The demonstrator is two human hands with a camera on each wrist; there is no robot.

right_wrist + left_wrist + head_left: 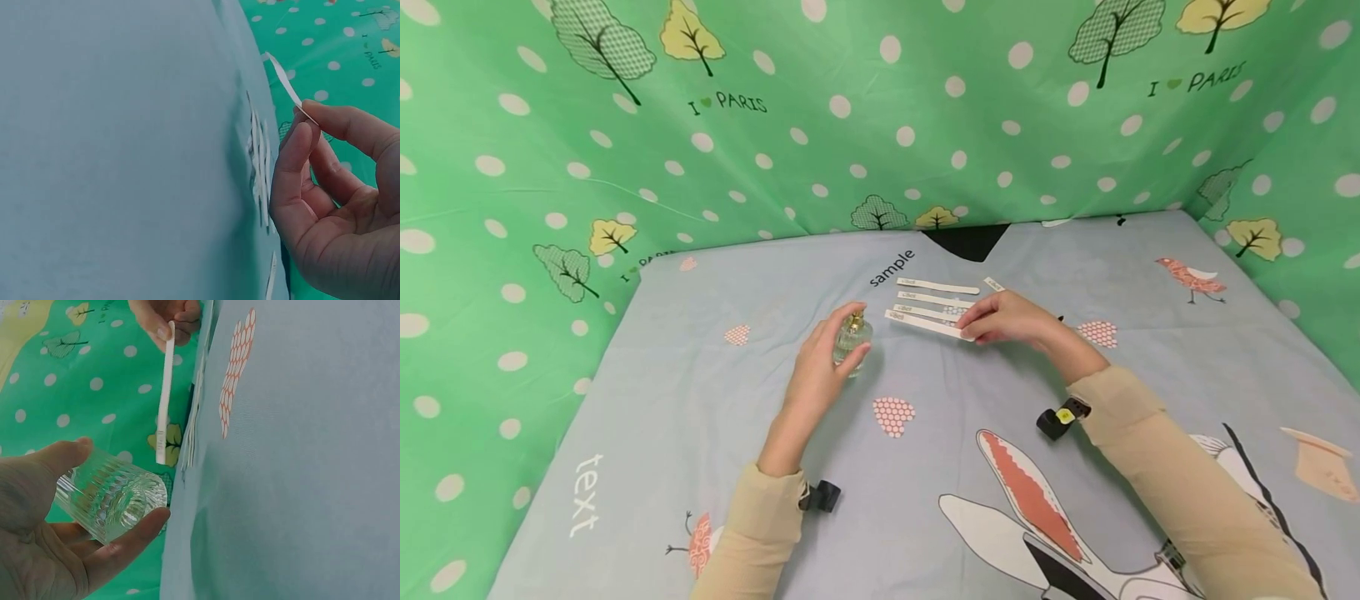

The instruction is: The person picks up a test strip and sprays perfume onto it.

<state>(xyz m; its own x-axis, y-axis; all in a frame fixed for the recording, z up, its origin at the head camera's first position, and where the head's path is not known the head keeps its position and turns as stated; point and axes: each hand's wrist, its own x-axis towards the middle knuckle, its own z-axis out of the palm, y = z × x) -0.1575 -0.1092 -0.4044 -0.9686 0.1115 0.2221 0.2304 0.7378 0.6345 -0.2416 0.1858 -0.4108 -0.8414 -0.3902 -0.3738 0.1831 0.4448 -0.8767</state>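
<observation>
My left hand (811, 377) grips a clear glass perfume bottle (852, 340) with a gold spray neck, raised over the cloth. Its ribbed glass base (134, 503) faces the left wrist camera between thumb and fingers. To the right, my right hand (1013, 321) pinches one end of a white paper scent strip (921, 322) between thumb and fingers. The strip's printed end points toward the bottle; in the right wrist view the strip (284, 80) looks slightly bowed and held above the cloth. Just beyond it, several similar strips (937, 286) lie roughly parallel on the cloth.
Another strip (992, 284) lies behind my right hand, partly hidden by it. The grey-blue tablecloth (685, 433) carries printed hearts, birds and a large rabbit. A green polka-dot curtain (820, 167) hangs along the table's far edge and sides.
</observation>
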